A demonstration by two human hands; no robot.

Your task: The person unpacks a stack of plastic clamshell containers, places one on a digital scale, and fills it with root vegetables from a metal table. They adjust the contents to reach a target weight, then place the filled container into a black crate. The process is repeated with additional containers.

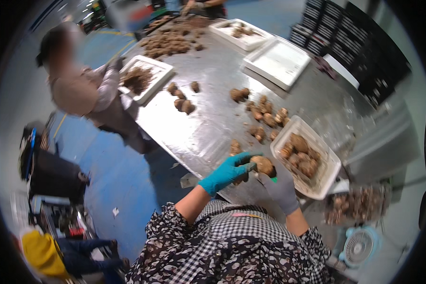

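Observation:
My left hand (pixel 230 172), in a teal glove, grips the left side of a brown, round root vegetable (pixel 262 165), perhaps taro. My right hand (pixel 280 188), in a grey glove, is at its lower right side, with a small green thing (pixel 274 179) showing by the fingers; what that is I cannot tell. Right beside my right hand stands a white plastic tub (pixel 332 170) with several roots (pixel 303 159) in it. Loose roots (pixel 264 110) lie on the metal table beyond my hands, and one (pixel 235 147) is just past my left fingers.
The metal table (pixel 213 85) bears white trays (pixel 278 60), a soil-strewn tray (pixel 159 81) and a root heap (pixel 170 41). A co-worker (pixel 81 88) stands at the left edge. Bagged roots (pixel 358 206) and a blue fan (pixel 359 245) are at lower right; black crates (pixel 333 32) are stacked behind.

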